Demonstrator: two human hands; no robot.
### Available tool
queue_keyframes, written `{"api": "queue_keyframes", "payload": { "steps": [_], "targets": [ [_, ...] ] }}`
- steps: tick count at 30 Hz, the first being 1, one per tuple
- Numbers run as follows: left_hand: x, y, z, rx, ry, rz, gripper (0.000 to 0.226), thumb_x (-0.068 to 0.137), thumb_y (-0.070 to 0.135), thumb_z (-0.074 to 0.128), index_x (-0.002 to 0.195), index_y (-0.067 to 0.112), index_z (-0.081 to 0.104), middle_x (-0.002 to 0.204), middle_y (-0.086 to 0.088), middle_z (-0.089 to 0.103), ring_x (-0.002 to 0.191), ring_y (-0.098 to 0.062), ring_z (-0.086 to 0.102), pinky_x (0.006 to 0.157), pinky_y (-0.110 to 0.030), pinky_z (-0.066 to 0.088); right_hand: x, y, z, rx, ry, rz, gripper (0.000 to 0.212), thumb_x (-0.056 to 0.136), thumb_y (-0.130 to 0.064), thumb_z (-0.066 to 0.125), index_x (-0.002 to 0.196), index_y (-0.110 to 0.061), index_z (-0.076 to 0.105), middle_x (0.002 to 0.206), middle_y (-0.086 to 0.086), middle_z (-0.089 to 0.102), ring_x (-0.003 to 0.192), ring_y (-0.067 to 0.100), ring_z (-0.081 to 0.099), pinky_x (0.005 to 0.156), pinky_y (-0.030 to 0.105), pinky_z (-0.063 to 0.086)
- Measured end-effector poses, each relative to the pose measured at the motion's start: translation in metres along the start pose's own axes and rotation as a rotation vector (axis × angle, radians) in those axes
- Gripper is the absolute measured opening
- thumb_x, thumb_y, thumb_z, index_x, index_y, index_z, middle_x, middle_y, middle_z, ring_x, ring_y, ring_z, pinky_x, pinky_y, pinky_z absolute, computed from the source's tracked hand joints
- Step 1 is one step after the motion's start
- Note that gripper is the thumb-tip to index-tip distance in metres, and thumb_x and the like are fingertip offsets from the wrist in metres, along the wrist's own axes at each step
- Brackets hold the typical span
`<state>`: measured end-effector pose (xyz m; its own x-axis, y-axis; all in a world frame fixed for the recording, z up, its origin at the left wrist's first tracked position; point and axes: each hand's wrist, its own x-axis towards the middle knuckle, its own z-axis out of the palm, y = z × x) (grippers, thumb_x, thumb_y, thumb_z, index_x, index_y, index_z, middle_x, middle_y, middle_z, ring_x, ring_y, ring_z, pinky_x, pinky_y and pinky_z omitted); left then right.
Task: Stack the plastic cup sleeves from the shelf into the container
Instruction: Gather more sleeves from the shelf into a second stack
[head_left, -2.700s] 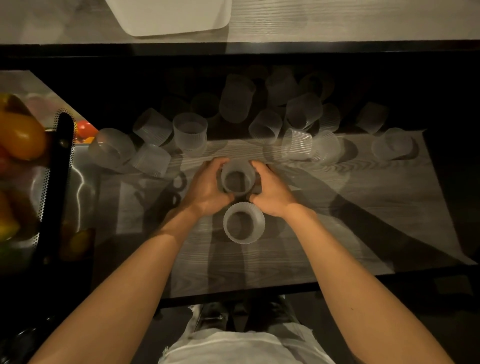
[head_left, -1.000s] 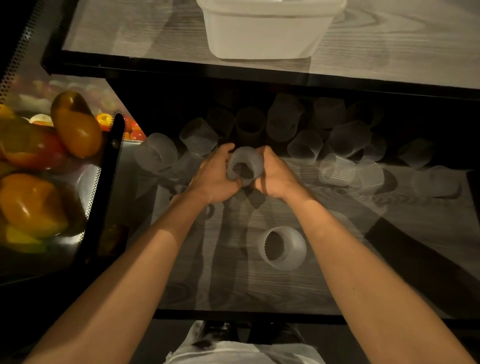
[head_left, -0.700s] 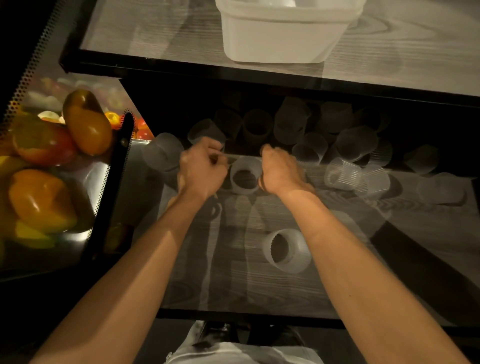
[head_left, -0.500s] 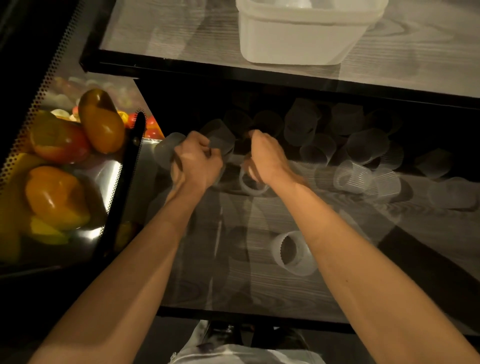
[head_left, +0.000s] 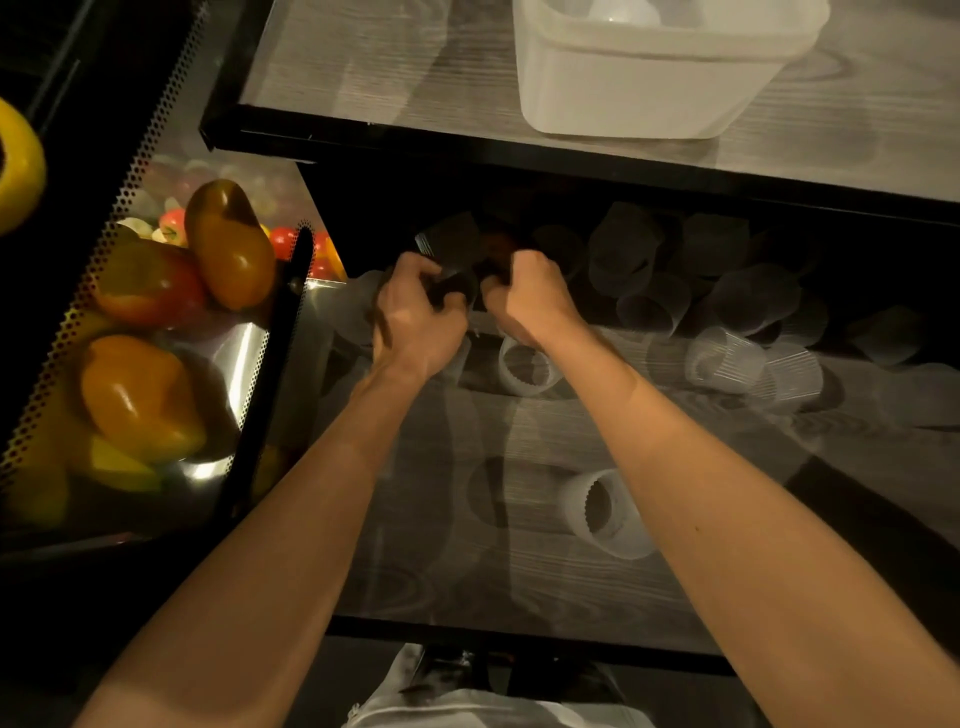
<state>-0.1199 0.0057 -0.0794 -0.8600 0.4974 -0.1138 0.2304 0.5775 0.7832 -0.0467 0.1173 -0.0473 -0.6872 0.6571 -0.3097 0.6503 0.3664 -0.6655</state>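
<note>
Head view: deep in the dark lower shelf (head_left: 467, 561), the left hand (head_left: 418, 325) grips a cup sleeve (head_left: 451, 248); the right hand (head_left: 532, 304) curls beside it, hold unclear. Gathering, it seems; next comes lifting sleeves into the white container (head_left: 623, 88) above.

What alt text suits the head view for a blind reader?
A left hand and right hand reach among clear cup sleeves at the dark back of a lower shelf; their grasp is unclear. A white container sits above.
</note>
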Motion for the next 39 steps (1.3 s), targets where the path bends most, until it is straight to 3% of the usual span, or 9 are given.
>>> {"api": "queue_keyframes", "payload": {
  "steps": [6,10,13,16,21,28,33,36,39],
  "targets": [
    [0.006,-0.001,-0.002,-0.176,-0.058,0.002,0.028,0.092,0.006,0.063,0.115,0.018,0.053,0.096,0.011,0.061,0.086,0.003,0.060,0.075,-0.022,0.056,0.005,0.009,-0.007,0.067,-0.015,0.045,0.033,0.102,-0.024,0.054,0.070,-0.016,0.051,0.069,0.001,0.050,0.061,0.015,0.050,0.051,0.027,0.034],
    [0.008,-0.006,0.000,-0.157,-0.058,-0.021,0.029,0.095,0.007,0.062,0.120,0.016,0.052,0.092,0.018,0.055,0.082,0.006,0.056,0.071,-0.015,0.049,0.008,0.014,0.000,0.064,-0.042,0.055,0.023,0.102,-0.023,0.052,0.095,-0.006,0.065,0.085,0.009,0.063,0.066,0.015,0.055,0.051,0.024,0.036],
    [0.008,-0.007,-0.001,-0.145,-0.032,-0.016,0.025,0.096,0.007,0.059,0.119,0.012,0.052,0.093,0.006,0.063,0.082,-0.003,0.062,0.073,-0.021,0.054,0.010,0.012,0.005,0.055,-0.050,0.061,0.023,0.103,-0.021,0.051,0.108,-0.005,0.067,0.091,0.008,0.063,0.069,0.014,0.056,0.053,0.024,0.038],
    [0.010,-0.011,-0.001,-0.098,-0.021,-0.010,0.025,0.095,0.009,0.060,0.119,0.010,0.055,0.103,-0.006,0.068,0.094,-0.020,0.067,0.083,-0.033,0.058,0.014,0.009,0.011,0.036,-0.077,0.060,0.025,0.104,-0.020,0.049,0.112,-0.004,0.066,0.096,0.010,0.063,0.084,0.022,0.060,0.063,0.027,0.042],
    [0.010,-0.014,0.003,-0.013,-0.142,-0.067,0.044,0.094,0.012,0.064,0.134,0.011,0.049,0.124,-0.010,0.064,0.113,-0.026,0.065,0.094,-0.041,0.057,0.020,0.006,0.020,-0.087,-0.204,0.125,0.019,0.099,-0.014,0.051,0.108,-0.013,0.067,0.098,0.007,0.066,0.093,0.025,0.065,0.072,0.033,0.050],
    [0.014,-0.009,0.012,0.117,-0.200,-0.114,0.041,0.096,0.014,0.062,0.135,0.010,0.048,0.120,-0.011,0.062,0.097,-0.017,0.058,0.074,-0.026,0.043,0.017,0.001,0.022,-0.389,-0.257,0.148,0.032,0.097,-0.024,0.054,0.127,-0.017,0.060,0.125,0.011,0.064,0.120,0.033,0.056,0.105,0.046,0.045],
    [0.012,-0.007,0.007,0.070,-0.196,-0.065,0.040,0.096,0.013,0.061,0.134,0.013,0.049,0.119,-0.006,0.060,0.100,-0.015,0.057,0.079,-0.026,0.045,0.016,0.003,0.014,-0.186,-0.179,0.159,0.025,0.099,-0.019,0.053,0.121,-0.012,0.063,0.113,0.010,0.065,0.104,0.027,0.063,0.095,0.043,0.054],
    [0.009,-0.006,0.004,0.000,-0.155,-0.017,0.035,0.095,0.016,0.062,0.128,0.018,0.048,0.117,-0.012,0.061,0.101,-0.023,0.063,0.080,-0.032,0.054,0.013,0.006,0.006,-0.052,-0.064,0.117,0.015,0.101,-0.021,0.053,0.096,-0.011,0.062,0.088,0.006,0.060,0.079,0.019,0.058,0.071,0.031,0.049],
    [0.005,0.000,0.000,-0.067,-0.086,0.049,0.023,0.096,0.015,0.058,0.115,0.022,0.048,0.111,-0.013,0.060,0.088,-0.021,0.064,0.072,-0.033,0.056,0.007,0.008,-0.010,0.054,0.004,0.089,0.032,0.101,-0.022,0.054,0.071,-0.014,0.053,0.067,0.001,0.051,0.061,0.015,0.052,0.055,0.027,0.038]
  ]
}}
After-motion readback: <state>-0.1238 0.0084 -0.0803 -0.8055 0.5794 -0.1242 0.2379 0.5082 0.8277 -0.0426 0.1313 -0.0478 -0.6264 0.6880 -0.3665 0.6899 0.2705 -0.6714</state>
